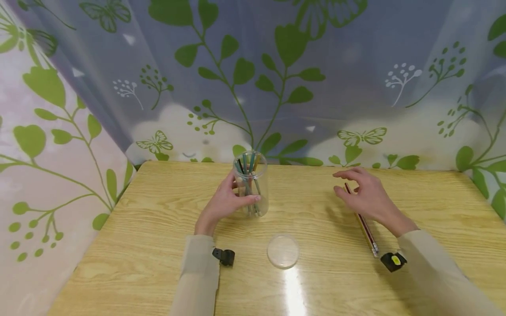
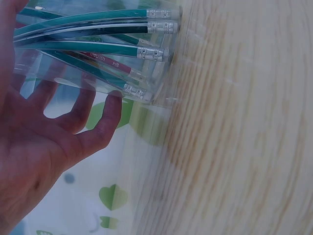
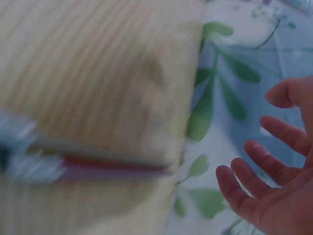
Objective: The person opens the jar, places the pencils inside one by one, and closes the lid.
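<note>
A clear jar stands upright on the table with several pencils inside. My left hand grips its left side, thumb across the front and fingers curled behind. In the left wrist view, the green and red pencils show metal-banded eraser ends at the jar's base. My right hand hovers with parted fingers over a few loose pencils, red and yellow, lying on the table. The right wrist view shows that hand holding nothing, and the loose pencils are blurred there.
A round clear lid lies flat on the wood-grain table, between the forearms and nearer than the jar. Behind the table's back edge hangs a leaf-patterned curtain, with another patterned panel at the left.
</note>
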Motion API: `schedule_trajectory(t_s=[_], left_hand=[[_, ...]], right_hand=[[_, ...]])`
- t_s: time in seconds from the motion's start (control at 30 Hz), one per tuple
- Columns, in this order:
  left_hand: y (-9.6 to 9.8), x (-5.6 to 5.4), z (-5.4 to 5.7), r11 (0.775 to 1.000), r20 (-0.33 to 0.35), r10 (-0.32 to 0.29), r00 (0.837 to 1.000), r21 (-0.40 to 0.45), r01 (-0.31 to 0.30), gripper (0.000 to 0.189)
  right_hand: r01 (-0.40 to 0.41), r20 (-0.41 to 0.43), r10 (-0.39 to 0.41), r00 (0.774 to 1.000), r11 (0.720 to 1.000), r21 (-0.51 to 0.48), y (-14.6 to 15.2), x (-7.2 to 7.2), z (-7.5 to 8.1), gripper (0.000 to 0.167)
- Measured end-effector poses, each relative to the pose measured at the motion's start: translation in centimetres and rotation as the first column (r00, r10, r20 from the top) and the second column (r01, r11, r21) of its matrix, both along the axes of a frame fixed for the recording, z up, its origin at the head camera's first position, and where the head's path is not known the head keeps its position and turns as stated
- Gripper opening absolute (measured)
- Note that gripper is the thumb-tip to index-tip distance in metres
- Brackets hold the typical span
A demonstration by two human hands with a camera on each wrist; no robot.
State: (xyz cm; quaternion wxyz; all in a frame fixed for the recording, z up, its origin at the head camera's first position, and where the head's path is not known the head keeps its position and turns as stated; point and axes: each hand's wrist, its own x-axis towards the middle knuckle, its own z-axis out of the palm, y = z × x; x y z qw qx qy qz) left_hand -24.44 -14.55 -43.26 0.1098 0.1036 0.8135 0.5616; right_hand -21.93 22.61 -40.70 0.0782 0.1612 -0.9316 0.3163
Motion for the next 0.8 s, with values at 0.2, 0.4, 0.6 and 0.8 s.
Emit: schedule_trajectory(t_s=[0.2,0.4,0.6,0.8], left_hand=[[0.0,0.0,0.0,1.0,0.005,-0.003,1.0,0.003,0.003,0.09],[0.0,0.0,0.2,1.0,0.005,0.0,1.0,-0.004,0.0,0.091],[0.0,0.0,0.2,1.0,0.0,-0.001,1.0,-0.001,0.001,0.089],[0.0,-0.1,0.0,1.0,-0.012,-0.009,1.0,0.005,0.009,0.085]], right_hand=[[0.069,0.05,-0.071,0.996,0.997,0.036,2.4,0.1,-1.5,0.038],[0.106,0.142,-0.121,0.982,0.989,0.105,3.3,-0.3,-2.3,0.042],[0.082,0.192,-0.115,0.975,0.982,0.171,3.3,-0.8,-2.9,0.042],[0.083,0.192,-0.12,0.974,0.978,0.191,3.1,-1.1,-3.2,0.036]])
